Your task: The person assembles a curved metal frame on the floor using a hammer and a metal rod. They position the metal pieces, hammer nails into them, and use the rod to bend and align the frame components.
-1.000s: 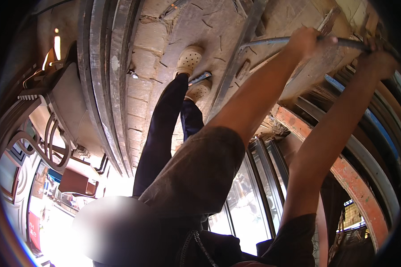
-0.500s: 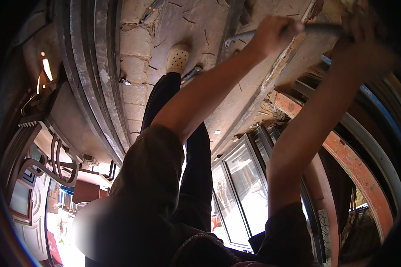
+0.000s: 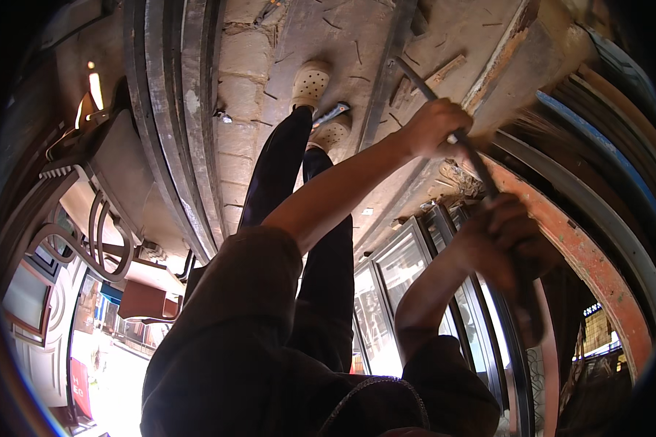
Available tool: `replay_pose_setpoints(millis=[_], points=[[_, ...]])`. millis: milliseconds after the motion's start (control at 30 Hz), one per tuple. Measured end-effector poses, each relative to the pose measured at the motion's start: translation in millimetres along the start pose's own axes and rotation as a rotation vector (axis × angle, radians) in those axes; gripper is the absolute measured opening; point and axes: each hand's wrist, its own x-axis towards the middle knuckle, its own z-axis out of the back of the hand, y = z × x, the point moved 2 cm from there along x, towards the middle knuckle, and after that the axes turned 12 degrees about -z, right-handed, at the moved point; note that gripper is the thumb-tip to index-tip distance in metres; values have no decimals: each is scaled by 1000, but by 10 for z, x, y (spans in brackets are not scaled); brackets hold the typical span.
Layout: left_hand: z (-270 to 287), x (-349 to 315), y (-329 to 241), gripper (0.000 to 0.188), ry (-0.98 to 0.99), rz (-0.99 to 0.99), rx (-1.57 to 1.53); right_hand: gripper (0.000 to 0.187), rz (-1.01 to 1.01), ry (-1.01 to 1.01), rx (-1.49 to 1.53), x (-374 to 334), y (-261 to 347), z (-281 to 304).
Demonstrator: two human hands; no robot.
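A long dark metal bar [image 3: 481, 171], like a pry bar, slants across the upper right. My left hand [image 3: 439, 125] is wrapped round it near the middle. Lower down, my right hand [image 3: 504, 240] grips the bar's thicker end, blurred by motion. The bar's thin far tip lies over a dark beam [image 3: 383, 91] on the floor; I cannot tell whether they touch. Beside that tip is a broken strip of wood [image 3: 430, 80]. A small tool with a blue and dark handle [image 3: 334, 113] lies by my beige clogs [image 3: 311, 82].
Long dark beams [image 3: 157, 109] run along the left, next to a strip of bricks [image 3: 239, 95]. Loose nails or wire bits are scattered on the floor. An orange-painted beam [image 3: 576, 255] and stacked frames stand at the right. Glazed frames [image 3: 386, 269] lean behind my right arm; chairs [image 3: 98, 240] stand left.
My right hand has come down and inward, so the bar now slopes steeply instead of lying nearly level. My left hand has dropped slightly. The second clog has come into view.
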Motion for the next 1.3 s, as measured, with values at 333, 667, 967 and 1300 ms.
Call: replay_pose_setpoints(millis=[333,667,967,1300], points=[[173,1359,608,67,-245,568,66,69,-367,-236,-136,2589,-765,76],[-24,149,-82,69,-298,60,83,77,16,-58,27,372,-127,-36],[-52,-389,-229,65,187,-31,7,73,-184,-183,-323,-967,110,331],[-89,1006,305,55,-134,340,35,88,-151,-183,185,1567,-445,490]])
